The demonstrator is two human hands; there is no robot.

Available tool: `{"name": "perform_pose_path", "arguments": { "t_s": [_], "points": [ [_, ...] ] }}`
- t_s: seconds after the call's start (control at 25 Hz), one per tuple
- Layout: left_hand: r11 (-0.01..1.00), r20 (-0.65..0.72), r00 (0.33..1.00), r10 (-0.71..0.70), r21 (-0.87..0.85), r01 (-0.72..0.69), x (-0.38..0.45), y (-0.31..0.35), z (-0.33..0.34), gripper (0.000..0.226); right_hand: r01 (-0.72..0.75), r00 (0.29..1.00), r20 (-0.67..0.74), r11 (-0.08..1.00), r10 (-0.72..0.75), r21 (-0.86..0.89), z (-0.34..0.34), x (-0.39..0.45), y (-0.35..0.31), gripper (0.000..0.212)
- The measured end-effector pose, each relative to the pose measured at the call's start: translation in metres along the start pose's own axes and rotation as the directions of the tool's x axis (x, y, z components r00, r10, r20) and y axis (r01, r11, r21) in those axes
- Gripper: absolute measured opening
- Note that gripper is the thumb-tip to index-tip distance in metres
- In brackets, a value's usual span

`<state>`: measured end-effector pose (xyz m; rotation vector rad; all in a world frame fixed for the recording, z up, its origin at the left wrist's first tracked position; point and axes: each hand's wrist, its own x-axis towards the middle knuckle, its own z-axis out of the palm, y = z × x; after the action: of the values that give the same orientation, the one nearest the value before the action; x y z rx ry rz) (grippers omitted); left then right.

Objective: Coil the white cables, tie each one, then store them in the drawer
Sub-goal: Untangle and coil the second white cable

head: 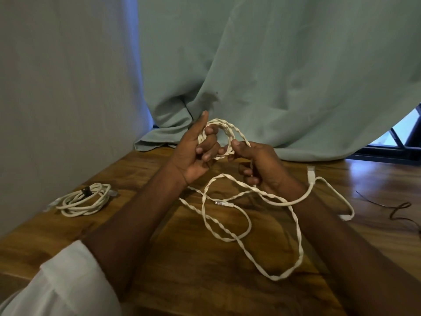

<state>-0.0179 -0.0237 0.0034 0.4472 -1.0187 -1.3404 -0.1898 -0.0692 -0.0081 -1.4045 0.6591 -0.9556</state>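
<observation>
My left hand (193,153) holds a small coil of twisted white cable (224,126) raised above the wooden table (95,224), its fingers hooked through the loops. My right hand (262,163) pinches the same cable at the coil's right side and lets the strand run through its palm. The loose rest of this twisted cable (296,226) trails in wide loops across the table in front of me. A second white cable (328,185), smooth, with a plug (224,203), lies mixed in with it. A third white cable (84,199), coiled and bound with a dark tie, lies at the left.
A pale green curtain (273,76) hangs right behind the table and drapes onto its back edge. A thin dark wire (396,208) lies at the far right. A grey wall stands on the left. No drawer is in view.
</observation>
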Motion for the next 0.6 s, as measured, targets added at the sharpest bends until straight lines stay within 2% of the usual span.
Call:
{"name": "perform_pose_path", "arguments": {
  "t_s": [0.16, 0.32, 0.36, 0.44, 0.52, 0.6],
  "points": [
    [1.000, 0.095, 0.995, 0.003, 0.010, -0.004, -0.001, -0.005, 0.008, 0.037, -0.136, 0.991, 0.025, 0.978, 0.134, 0.156, -0.009, 0.008, 0.002, 0.025],
    [0.999, 0.073, 0.997, -0.013, 0.041, 0.010, -0.001, -0.002, 0.006, 0.037, -0.163, 0.980, 0.142, 0.976, 0.142, 0.146, -0.010, 0.005, 0.001, 0.031],
    [0.996, 0.039, 0.999, -0.017, 0.085, 0.014, -0.001, 0.000, 0.005, 0.038, -0.112, 0.989, 0.105, 0.990, 0.102, 0.090, -0.007, 0.002, -0.001, 0.031],
    [0.972, -0.037, 0.999, -0.029, 0.231, 0.037, 0.000, 0.001, 0.002, 0.042, 0.090, 0.995, -0.036, 0.981, -0.097, -0.174, -0.002, -0.004, -0.002, 0.027],
    [0.943, -0.062, 0.996, -0.058, 0.324, 0.075, -0.002, 0.002, 0.001, 0.046, 0.294, 0.933, -0.092, 0.883, -0.349, -0.367, -0.002, -0.005, -0.002, 0.020],
    [0.935, -0.025, 0.992, -0.121, 0.332, 0.123, -0.005, 0.003, 0.002, 0.048, 0.376, 0.875, -0.151, 0.843, -0.459, -0.384, -0.007, -0.002, -0.001, 0.012]
  ]
}}
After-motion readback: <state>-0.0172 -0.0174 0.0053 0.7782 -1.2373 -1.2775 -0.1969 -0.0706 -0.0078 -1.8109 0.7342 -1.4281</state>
